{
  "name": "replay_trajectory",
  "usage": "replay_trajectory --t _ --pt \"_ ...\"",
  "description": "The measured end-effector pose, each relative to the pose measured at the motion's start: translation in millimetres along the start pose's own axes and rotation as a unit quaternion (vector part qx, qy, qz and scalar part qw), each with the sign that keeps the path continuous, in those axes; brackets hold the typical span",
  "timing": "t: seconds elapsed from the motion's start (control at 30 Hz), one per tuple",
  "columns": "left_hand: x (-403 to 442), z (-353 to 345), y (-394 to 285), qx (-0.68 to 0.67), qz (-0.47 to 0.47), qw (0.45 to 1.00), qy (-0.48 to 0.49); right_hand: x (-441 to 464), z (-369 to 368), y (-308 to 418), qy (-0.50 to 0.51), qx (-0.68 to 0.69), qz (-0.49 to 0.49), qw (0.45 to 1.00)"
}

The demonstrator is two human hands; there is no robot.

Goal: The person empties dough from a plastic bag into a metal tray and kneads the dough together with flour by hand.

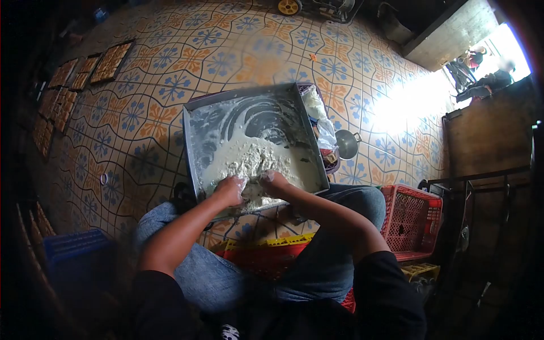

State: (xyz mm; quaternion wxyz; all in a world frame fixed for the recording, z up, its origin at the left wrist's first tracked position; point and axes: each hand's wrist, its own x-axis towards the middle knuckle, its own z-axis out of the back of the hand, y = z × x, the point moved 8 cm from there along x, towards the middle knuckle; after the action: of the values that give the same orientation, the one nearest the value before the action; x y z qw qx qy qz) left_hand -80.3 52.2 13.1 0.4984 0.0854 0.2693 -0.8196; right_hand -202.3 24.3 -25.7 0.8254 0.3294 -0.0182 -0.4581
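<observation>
A large square metal tray [188,153] stands in front of my knees. Wet, crumbly dough [249,158], pale and floury, is heaped in its near half, with a thin milky layer around the heap. My left hand [231,190] is at the near left of the heap, its fingers curled into the dough and coated white. Close beside it on the right, my right hand [274,182] is also closed in the dough, knuckles up. The fingertips of both hands are partly hidden by the mixture. Swirled smears mark the tray's far half.
Right of the tray are a crate with plastic bags [325,133] and a metal pan [347,144]. A red plastic crate [411,222] stands by my right knee. Trays of baked pieces [112,61] lie on the patterned floor at far left. A blue crate [76,246] is at lower left.
</observation>
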Motion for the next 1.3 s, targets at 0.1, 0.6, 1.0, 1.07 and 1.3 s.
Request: replay_trajectory --t 0.1,0.6,1.0,1.07,1.3 --pt "2 0 7 -0.041 -0.002 0.999 -0.007 6 9 -15 -0.024 -0.047 0.014 0.999" --pt "5 61 54 -0.157 0.062 0.986 -0.008 18 77 31 -0.037 -0.137 0.034 0.989" --pt "3 -8 68 -0.129 -0.019 0.986 -0.104 5 5 64 -0.073 0.023 0.23 0.97" --pt "-6 7 43 -0.18 -0.062 0.978 -0.083 -2 15 34 -0.076 0.174 0.204 0.96" --pt "-4 69 59 -0.201 -0.039 0.951 -0.231 17 104 -30 -0.273 0.086 0.12 0.951"
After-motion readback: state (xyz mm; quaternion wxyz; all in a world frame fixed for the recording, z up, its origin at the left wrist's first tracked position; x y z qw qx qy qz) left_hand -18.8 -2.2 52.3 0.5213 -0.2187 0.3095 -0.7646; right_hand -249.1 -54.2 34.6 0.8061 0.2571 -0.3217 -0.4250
